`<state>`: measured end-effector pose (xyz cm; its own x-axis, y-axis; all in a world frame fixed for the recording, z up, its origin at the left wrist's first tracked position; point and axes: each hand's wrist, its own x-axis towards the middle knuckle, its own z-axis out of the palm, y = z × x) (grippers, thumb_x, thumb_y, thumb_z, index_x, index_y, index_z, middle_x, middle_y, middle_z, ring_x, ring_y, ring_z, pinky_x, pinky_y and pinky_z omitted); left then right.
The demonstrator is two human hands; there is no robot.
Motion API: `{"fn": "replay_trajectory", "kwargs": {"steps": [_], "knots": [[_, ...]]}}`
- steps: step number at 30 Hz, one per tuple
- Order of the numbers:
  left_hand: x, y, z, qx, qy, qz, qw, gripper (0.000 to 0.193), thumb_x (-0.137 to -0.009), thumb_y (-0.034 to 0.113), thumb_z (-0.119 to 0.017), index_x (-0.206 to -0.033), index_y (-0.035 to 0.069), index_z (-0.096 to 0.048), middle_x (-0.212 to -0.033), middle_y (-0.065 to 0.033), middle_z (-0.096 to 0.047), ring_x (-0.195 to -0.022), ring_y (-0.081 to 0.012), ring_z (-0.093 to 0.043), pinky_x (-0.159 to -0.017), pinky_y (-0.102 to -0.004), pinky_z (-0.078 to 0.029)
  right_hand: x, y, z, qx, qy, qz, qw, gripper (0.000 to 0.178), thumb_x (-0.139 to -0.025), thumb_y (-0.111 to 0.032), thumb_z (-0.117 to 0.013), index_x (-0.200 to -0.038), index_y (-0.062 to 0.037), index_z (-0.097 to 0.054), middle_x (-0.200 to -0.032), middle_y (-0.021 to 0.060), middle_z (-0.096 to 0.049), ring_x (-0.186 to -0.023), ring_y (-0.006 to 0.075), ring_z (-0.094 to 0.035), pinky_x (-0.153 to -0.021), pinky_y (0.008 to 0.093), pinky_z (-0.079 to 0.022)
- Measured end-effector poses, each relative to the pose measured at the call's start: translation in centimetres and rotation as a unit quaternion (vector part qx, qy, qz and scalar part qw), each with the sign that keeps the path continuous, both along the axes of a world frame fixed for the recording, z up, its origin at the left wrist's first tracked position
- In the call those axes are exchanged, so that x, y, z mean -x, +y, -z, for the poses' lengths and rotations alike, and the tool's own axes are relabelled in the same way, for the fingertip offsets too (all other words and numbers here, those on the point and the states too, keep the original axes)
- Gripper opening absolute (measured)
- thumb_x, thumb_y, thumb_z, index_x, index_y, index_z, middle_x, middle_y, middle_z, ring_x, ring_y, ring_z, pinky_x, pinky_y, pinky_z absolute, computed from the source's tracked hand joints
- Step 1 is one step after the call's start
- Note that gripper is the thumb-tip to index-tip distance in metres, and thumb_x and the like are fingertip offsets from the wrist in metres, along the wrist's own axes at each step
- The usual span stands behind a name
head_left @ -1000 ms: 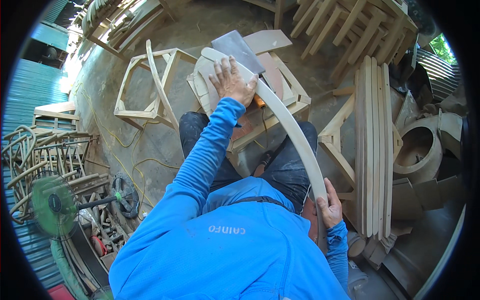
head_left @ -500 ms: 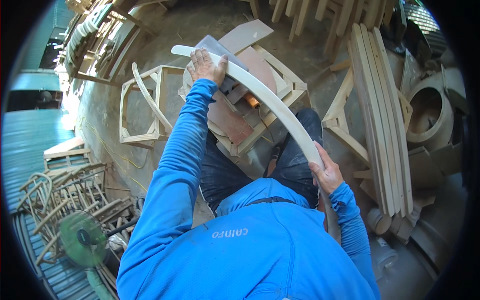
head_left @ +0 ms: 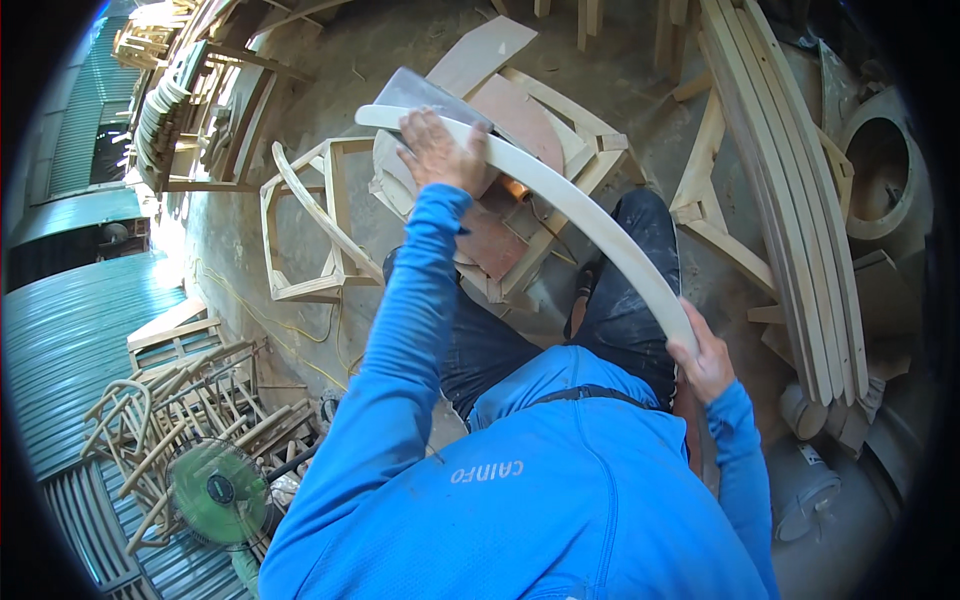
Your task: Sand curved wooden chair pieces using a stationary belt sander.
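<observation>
A long, pale, curved wooden strip (head_left: 600,225) arcs across in front of me from upper left to lower right. Toward its far end my left hand (head_left: 440,155) presses on it, fingers and thumb draped over the wood. My right hand (head_left: 707,357) grips the near end by my right thigh, thumb and fingers around it. Beneath the far part lies a flat grey surface (head_left: 418,93) of a power tool, with an orange body (head_left: 515,188) partly covered by the strip. The tool looks like an upturned belt sander, resting on a low wooden stand (head_left: 590,180).
An open wooden frame (head_left: 305,290) stands at left, with a yellow cord (head_left: 265,322) on the floor. Chair-like frames (head_left: 170,410) and a green fan (head_left: 220,490) are lower left. Long wooden strips (head_left: 785,200) lean at right, beside a round hollow drum (head_left: 880,170).
The strip and both hands have shifted a little right in view, along with the surroundings, as my head turned. My left hand sits slightly farther along the strip from its far tip.
</observation>
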<state>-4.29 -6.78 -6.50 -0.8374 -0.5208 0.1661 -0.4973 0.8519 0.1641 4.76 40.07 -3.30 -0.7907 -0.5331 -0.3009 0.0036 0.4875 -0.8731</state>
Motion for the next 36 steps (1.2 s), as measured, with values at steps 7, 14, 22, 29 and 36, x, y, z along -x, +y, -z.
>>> {"fn": "replay_trajectory", "kwargs": {"steps": [7,14,22,29,36], "knots": [[-2.9,3.6,0.2,0.015,-0.021,-0.009,1.0,0.102,-0.095,0.072,-0.044,-0.159,-0.005,-0.023,-0.168,-0.0246,-0.018,-0.158,-0.0391,-0.006,-0.123,-0.0624,-0.008,-3.4,4.2,0.7,0.021,-0.037,-0.003,0.999,0.063,-0.097,-0.027,-0.066,-0.153,-0.0083,-0.043,-0.117,0.0208,-0.071,-0.107,0.0316,-0.072,-0.092,0.0365,-0.053],[-1.4,0.9,0.1,-0.002,0.009,-0.002,1.0,0.102,-0.095,0.071,-0.044,-0.158,-0.005,-0.023,-0.167,-0.0244,-0.019,-0.158,-0.0389,-0.007,-0.123,-0.0628,-0.009,-1.6,1.0,-0.9,-0.015,-0.048,-0.004,0.999,0.062,-0.099,-0.027,-0.064,-0.154,-0.0113,-0.042,-0.104,0.0195,-0.073,-0.085,0.0275,-0.074,-0.079,0.0368,-0.056],[0.5,-6.4,-0.5,-0.006,-0.009,-0.025,1.0,0.1,-0.095,0.07,-0.044,-0.158,-0.005,-0.024,-0.167,-0.0238,-0.02,-0.157,-0.0403,-0.009,-0.123,-0.0621,-0.012,1.9,-4.4,-1.8,0.003,-0.133,-0.023,0.991,0.059,-0.1,-0.027,-0.062,-0.154,-0.0149,-0.041,-0.084,0.0173,-0.07,-0.054,0.0222,-0.067,-0.057,0.0362,-0.055],[-2.4,4.2,-2.2,0.006,-0.021,0.022,1.0,0.088,-0.095,0.059,-0.052,-0.154,-0.004,-0.034,-0.163,-0.0263,-0.025,-0.156,-0.0426,-0.009,-0.122,-0.0658,-0.01,-2.5,3.8,-5.3,0.067,-0.304,-0.007,0.95,0.062,-0.102,-0.038,-0.06,-0.152,-0.0057,-0.041,-0.102,0.0073,-0.066,-0.062,0.0145,-0.062,-0.058,0.0316,-0.053],[3.4,-3.4,-3.7,-0.009,-0.05,-0.004,0.999,0.08,-0.091,0.046,-0.059,-0.153,-0.001,-0.04,-0.165,-0.0226,-0.026,-0.157,-0.0402,-0.006,-0.123,-0.0646,-0.007,5.1,-3.0,-9.5,0.038,-0.448,-0.044,0.892,0.055,-0.102,-0.049,-0.056,-0.138,-0.0077,-0.049,-0.082,0.0064,-0.058,-0.061,0.0127,-0.06,-0.052,0.0263,-0.052]]}}
